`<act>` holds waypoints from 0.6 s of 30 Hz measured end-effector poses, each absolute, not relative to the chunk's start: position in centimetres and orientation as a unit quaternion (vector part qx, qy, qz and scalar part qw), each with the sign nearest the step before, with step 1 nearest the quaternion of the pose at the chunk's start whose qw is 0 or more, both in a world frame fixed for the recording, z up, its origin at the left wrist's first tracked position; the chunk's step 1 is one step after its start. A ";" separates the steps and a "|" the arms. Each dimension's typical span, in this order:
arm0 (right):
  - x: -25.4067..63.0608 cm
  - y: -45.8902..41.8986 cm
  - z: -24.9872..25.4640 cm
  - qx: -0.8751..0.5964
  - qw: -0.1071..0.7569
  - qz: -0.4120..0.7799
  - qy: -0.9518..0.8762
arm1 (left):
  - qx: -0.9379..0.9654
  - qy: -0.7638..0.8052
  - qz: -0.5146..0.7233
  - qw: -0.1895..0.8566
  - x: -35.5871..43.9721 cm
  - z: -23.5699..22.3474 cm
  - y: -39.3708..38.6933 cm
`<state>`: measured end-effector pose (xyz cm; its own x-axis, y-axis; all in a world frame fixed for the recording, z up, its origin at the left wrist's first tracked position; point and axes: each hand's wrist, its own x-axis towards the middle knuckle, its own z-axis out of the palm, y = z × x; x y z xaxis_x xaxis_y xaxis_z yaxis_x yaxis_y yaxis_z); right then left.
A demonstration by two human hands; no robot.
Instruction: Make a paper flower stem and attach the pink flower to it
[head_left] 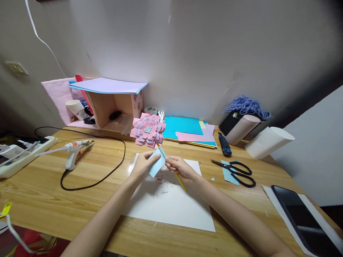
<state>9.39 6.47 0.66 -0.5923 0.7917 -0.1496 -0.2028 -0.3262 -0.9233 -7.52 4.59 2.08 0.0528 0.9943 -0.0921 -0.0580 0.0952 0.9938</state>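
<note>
My left hand [143, 163] is closed on a small sheet of light blue paper [155, 167], its thumb lying across the face. A thin yellow stick [181, 182] runs slantwise along the paper's upper right edge, which looks curled against it; its far tip shows just above the paper. My right hand [178, 166] pinches the stick beside that edge, and its fingers hide part of it. Both hands are over a white sheet [184, 210] with small coloured marks. Just beyond them stands a layered pink and lilac paper flower [148, 123] with a pale blue heart at its centre.
Black scissors [233, 171] lie on a blue paper scrap at right, near a utility knife [224, 144] and a phone [302, 217]. A glue gun [75, 151] with a looping black cord sits left. Coloured paper [184, 125] and an open box [118, 110] stand along the wall.
</note>
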 end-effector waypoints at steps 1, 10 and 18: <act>9.4 6.4 0.7 -0.299 0.328 0.768 -0.461 | 0.475 0.487 0.477 0.557 -7.6 2.2 4.5; 9.1 6.2 0.0 -0.242 0.331 0.836 -0.364 | 0.468 0.465 0.460 0.594 -7.8 2.4 4.6; 9.2 6.1 0.1 -0.215 0.322 0.872 -0.300 | 0.483 0.464 0.434 0.603 -8.5 2.5 4.8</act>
